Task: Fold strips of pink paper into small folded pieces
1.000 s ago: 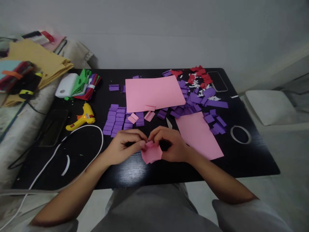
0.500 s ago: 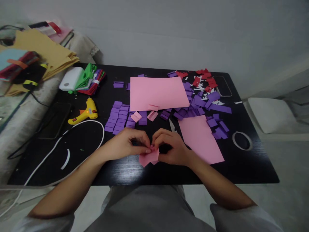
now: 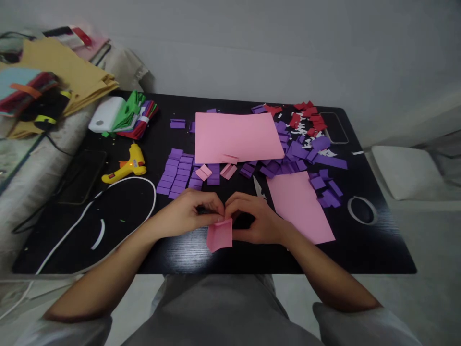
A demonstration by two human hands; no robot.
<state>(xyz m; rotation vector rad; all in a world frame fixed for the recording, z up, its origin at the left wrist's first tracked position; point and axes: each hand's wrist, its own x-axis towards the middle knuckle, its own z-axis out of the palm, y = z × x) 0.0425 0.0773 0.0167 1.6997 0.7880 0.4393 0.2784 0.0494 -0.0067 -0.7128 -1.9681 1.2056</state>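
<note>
A small piece of pink paper (image 3: 220, 235) hangs between my hands near the table's front edge, its upper edge pinched and partly covered by my fingertips. My left hand (image 3: 196, 211) grips that edge between thumb and fingers from the left. From the right, my right hand (image 3: 254, 217) has its fingers closed at the paper's upper corner. Just beyond my hands lie two small folded pink pieces (image 3: 203, 172) and rows of folded purple paper pieces (image 3: 176, 174). A large pink sheet (image 3: 237, 137) lies farther back, with another pink sheet (image 3: 300, 206) to the right.
Scissors (image 3: 258, 186) lie partly hidden behind my right hand. A yellow glue gun (image 3: 130, 163) and a white cable (image 3: 154, 190) are on the left. Red paper scraps (image 3: 309, 115), loose purple pieces (image 3: 329, 192) and a tape roll (image 3: 361, 210) are on the right.
The pink paper between my fingers has turned and now shows a flatter, squarer face hanging down. Both hands stay in nearly the same place, with fingers slightly shifted.
</note>
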